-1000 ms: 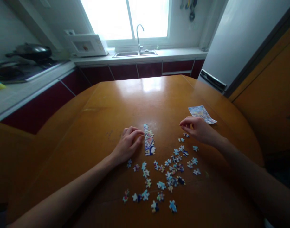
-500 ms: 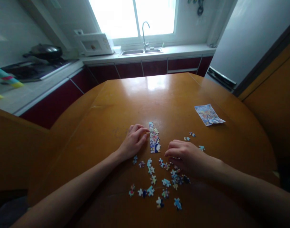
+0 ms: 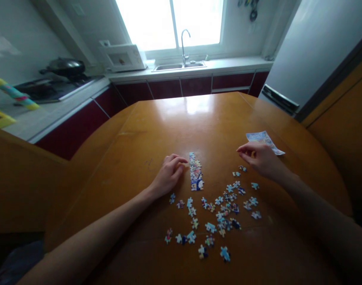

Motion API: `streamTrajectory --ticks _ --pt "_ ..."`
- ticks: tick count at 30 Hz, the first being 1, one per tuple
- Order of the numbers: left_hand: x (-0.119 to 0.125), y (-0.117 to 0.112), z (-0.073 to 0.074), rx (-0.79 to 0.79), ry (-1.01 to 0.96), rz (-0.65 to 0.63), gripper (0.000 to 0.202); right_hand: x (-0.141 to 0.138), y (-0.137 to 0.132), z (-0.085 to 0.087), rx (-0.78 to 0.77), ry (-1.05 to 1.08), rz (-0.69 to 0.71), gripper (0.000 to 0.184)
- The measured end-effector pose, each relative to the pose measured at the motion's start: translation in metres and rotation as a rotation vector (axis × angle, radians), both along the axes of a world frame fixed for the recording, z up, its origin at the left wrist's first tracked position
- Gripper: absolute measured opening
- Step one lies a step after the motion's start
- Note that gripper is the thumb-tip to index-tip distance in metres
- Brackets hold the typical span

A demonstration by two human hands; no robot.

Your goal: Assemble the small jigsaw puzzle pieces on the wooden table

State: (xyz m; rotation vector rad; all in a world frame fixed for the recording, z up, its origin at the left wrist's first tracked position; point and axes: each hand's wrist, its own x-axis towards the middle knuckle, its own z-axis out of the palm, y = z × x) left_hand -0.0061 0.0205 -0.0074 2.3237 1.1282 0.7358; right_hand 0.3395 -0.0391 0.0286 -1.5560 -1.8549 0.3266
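So the puzzle strip (image 3: 195,172) lay flat on the wooden table (image 3: 169,126), and I'm using it as the middle of the clock, 12 toward the window (image 3: 195,23). Its long axis ran pretty much 12 to 6, top end tipped a hair toward 11. Straight edge faced 9, knobby edge faced 3. Left hand (image 3: 169,172) sat at 9, fingers loosely bent and a bit apart, index tip right by that straight edge; couldn't tell if it touched. Right hand (image 3: 256,155) was between 2 and 3, thumb and index close together, couldn't tell if they pinched a piece. It partly covered the printed sheet (image 3: 265,138) at 2. Loose pieces (image 3: 211,227) sprawled from 3 round to past 7. Containers: double sink (image 3: 183,67) near 12, dark pan (image 3: 67,66) around 10, insides hidden on both.
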Motion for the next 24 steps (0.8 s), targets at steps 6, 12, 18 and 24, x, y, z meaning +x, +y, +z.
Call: streamTrajectory --ticks 6,12,18,24 --pt "-0.006 0.005 0.008 -0.11 -0.008 -0.053 0.015 0.007 0.005 -0.006 -0.023 -0.012 -0.068 0.017" --pt "-0.027 0.006 0.039 -0.299 0.109 -0.261 0.016 0.007 0.005 -0.004 -0.024 -0.014 -0.059 0.017" --pt "-0.038 0.001 0.062 -0.522 0.308 -0.592 0.01 0.009 0.005 -0.002 -0.037 -0.019 -0.079 0.018" --pt "-0.043 0.006 0.05 -0.499 0.3 -0.52 0.015 0.009 0.005 -0.003 -0.015 -0.02 -0.073 0.019"
